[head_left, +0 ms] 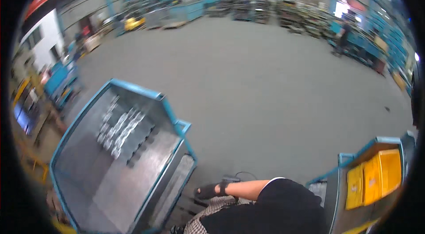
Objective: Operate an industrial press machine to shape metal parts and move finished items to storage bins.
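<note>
My right hand point(206, 191), in a dark glove or wrap with a band at the wrist, hangs in front of my checkered trousers point(220, 204). Its fingers are smeared, and I cannot see anything held in it. My left hand does not show. Closest to the right hand, on the left, stands a blue-framed metal bin point(125, 201) with a sloping grey floor. Several shiny metal parts point(126, 127) lie in rows toward its far side, touching neither hand. A small dark object point(231, 178) with a cable rests on the floor just beyond my forearm.
Yellow plastic bins point(372, 176) sit in a second blue-framed cart at the lower right. Grey floor point(265, 74) stretches ahead to racks point(305, 17) along the far wall. A person point(342, 39) stands at the far right by blue benches. Machinery lines the left side.
</note>
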Demonstrator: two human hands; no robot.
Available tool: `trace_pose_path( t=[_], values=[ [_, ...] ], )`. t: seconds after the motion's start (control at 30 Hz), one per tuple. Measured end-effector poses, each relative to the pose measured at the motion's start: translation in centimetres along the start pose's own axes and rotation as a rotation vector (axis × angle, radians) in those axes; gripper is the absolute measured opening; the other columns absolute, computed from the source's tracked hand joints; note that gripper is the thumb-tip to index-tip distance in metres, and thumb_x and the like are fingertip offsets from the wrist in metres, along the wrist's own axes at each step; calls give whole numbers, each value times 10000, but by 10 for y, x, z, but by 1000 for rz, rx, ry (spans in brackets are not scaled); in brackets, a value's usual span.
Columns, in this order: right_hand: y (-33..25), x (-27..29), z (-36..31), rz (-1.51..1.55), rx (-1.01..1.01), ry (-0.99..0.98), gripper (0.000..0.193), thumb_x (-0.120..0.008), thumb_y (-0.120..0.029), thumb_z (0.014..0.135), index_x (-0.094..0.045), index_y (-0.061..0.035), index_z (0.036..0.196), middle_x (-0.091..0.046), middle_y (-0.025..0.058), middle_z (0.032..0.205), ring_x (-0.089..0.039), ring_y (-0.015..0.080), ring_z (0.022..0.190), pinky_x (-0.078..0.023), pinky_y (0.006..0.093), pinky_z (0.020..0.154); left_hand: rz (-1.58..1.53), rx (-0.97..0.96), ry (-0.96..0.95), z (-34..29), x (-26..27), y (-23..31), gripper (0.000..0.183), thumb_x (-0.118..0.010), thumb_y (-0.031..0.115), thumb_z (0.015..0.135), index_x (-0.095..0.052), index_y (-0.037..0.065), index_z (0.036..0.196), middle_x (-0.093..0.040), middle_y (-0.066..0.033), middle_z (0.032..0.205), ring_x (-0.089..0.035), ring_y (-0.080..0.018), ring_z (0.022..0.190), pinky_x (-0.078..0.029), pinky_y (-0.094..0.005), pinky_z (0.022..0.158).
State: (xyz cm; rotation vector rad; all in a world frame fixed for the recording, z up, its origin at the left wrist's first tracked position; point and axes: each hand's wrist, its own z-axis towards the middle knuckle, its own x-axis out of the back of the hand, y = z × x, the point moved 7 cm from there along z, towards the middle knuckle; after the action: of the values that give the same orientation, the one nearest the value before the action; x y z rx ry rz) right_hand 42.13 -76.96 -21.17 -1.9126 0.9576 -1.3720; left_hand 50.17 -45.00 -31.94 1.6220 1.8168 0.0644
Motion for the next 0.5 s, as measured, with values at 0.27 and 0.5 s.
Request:
trace_pose_path(
  t=[0.27, 0.5],
  values=[
    [42, 9, -5, -51, -192, 113, 342, -436, -333, 885, -531, -103, 1120, -601, 160, 1019, -579, 325, 901, -438, 434, 774, 218, -78, -19, 32, -101, 167, 635, -486, 470, 875, -288, 170, 1399, -239, -44, 1449, -274, -251, 1308, -322, -461, 1028],
    [46, 21, -30, 211, -682, 493, 447, -418, -449, 857, -566, -83, 1066, -614, 163, 1022, -570, 319, 993, -416, 444, 845, 163, -166, -17, 133, -123, 308, 668, -561, 458, 850, -279, 221, 1407, -164, 12, 1488, -238, -230, 1319, -359, -480, 992]
  ],
)
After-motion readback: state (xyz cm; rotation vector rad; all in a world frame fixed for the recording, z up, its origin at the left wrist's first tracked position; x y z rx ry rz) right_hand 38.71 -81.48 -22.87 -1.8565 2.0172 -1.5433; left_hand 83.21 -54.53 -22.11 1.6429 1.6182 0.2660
